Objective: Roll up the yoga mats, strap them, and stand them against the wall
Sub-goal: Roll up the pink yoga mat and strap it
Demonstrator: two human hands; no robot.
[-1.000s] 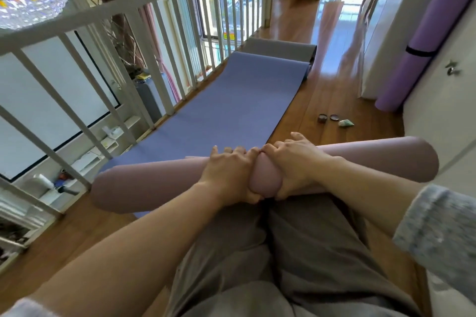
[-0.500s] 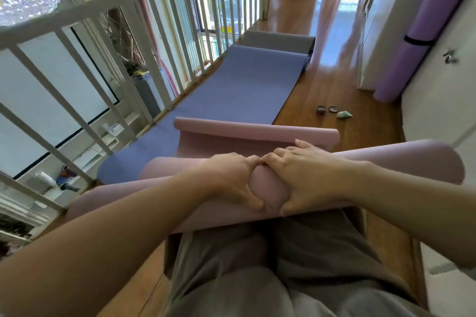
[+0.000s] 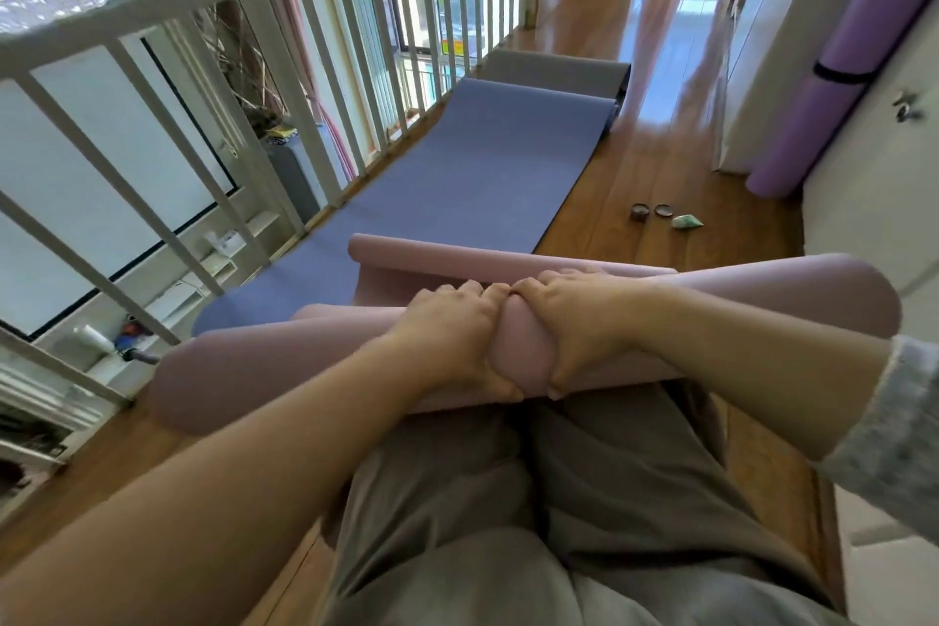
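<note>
Pink foam yoga mat roll point(image 3: 244, 371), soft and springy, likely to unroll; left hand point(image 3: 447, 341) and right hand point(image 3: 584, 330) both clamp its middle

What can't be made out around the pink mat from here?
Head view:
- pink mat: its middle is covered by the left hand and right hand; any strap there is hidden.
- purple mat: upper end cut off by the frame edge.
- small items on the floor: too small to identify.

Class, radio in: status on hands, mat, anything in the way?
Left hand, right hand: both grip pink mat roll. Outer flap loose, unstrapped. Blue mat flat ahead.
</note>
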